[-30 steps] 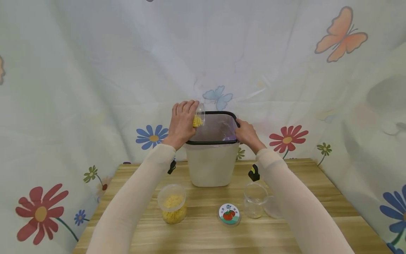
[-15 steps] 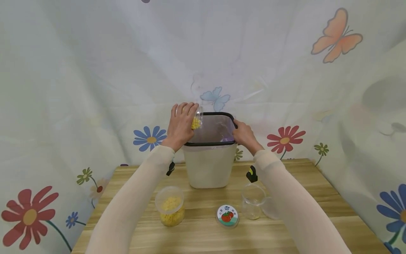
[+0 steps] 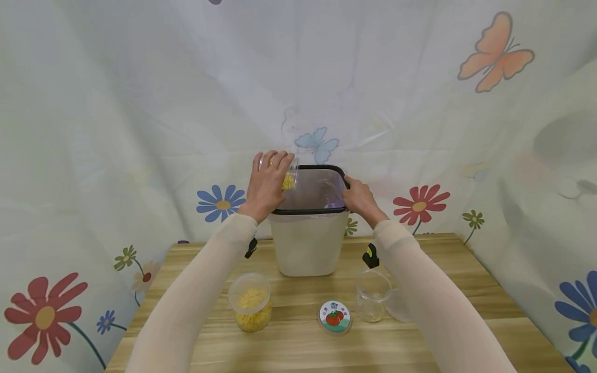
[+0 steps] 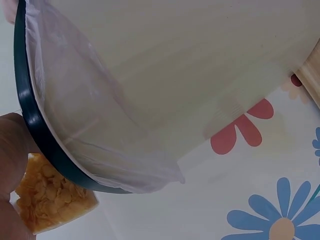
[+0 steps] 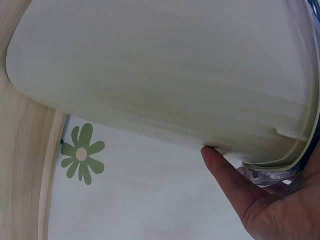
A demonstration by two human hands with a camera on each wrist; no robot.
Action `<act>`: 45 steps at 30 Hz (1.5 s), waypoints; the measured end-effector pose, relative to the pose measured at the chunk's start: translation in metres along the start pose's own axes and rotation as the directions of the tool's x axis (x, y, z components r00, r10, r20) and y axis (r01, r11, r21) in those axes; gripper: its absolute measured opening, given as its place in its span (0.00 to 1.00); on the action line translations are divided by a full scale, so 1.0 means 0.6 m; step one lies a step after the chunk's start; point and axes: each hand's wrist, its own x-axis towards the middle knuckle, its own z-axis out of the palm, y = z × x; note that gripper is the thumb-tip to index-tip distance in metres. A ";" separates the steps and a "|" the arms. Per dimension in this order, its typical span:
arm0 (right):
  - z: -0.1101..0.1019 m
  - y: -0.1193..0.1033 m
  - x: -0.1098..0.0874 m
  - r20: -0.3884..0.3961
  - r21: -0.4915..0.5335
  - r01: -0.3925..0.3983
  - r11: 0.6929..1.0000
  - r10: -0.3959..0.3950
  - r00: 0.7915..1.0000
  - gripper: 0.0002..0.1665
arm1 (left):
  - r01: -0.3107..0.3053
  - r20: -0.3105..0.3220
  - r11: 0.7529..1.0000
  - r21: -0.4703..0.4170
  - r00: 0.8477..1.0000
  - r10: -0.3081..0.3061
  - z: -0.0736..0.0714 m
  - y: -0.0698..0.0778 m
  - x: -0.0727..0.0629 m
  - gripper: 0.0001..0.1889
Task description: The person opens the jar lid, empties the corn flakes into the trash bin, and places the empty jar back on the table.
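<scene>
My left hand (image 3: 267,181) holds a clear plastic jar (image 3: 294,167) on its side at the bin's left rim. Yellow flakes (image 4: 57,197) lie inside the jar, and its mouth is turned toward the bin's opening. The fingers of that hand partly hide the jar. My right hand (image 3: 361,198) grips the right rim of the cream bin (image 3: 308,243), with one digit against the outer wall in the right wrist view. A black ring (image 4: 37,125) runs around the bin's top over a translucent liner bag (image 4: 85,115). The bin's bottom is out of sight.
On the wooden table (image 3: 280,347), an uncovered tub (image 3: 253,311) of yellow flakes stands front left. A round lid (image 3: 334,317) with a tomato picture lies in front. At right stand a clear jar (image 3: 371,300) and a translucent lid (image 3: 398,305). Floral sheeting hangs behind.
The head view has shifted slightly, so everything appears a little to the left. The left hand still holds the jar tilted at the rim, and the right hand keeps its grip.
</scene>
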 end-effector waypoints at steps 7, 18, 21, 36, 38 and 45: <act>0.000 -0.001 -0.001 0.001 0.000 -0.002 1.000 0.002 1.000 0.36 | -0.008 -0.007 1.000 0.026 1.000 0.008 0.001 0.000 -0.001 0.45; -0.002 -0.001 -0.001 -0.003 0.000 -0.005 1.000 0.005 1.000 0.36 | -0.018 -0.015 0.999 0.037 1.000 0.019 0.002 0.002 -0.003 0.44; -0.002 -0.001 -0.001 -0.003 0.001 -0.008 1.000 0.008 1.000 0.36 | -0.025 -0.018 0.999 0.047 1.000 0.026 0.003 0.003 -0.002 0.45; -0.003 -0.004 -0.001 -0.012 0.004 -0.003 1.000 0.003 1.000 0.37 | -0.045 -0.018 0.998 0.045 0.999 0.046 0.008 0.002 -0.001 0.47; -0.003 -0.004 -0.002 -0.007 0.009 -0.002 1.000 0.002 1.000 0.37 | -0.049 -0.022 0.998 0.050 0.998 0.051 0.008 0.001 -0.002 0.47; -0.004 -0.003 -0.002 -0.007 0.010 0.001 1.000 -0.001 1.000 0.37 | -0.060 -0.038 0.996 0.063 0.997 0.063 0.008 0.002 0.000 0.47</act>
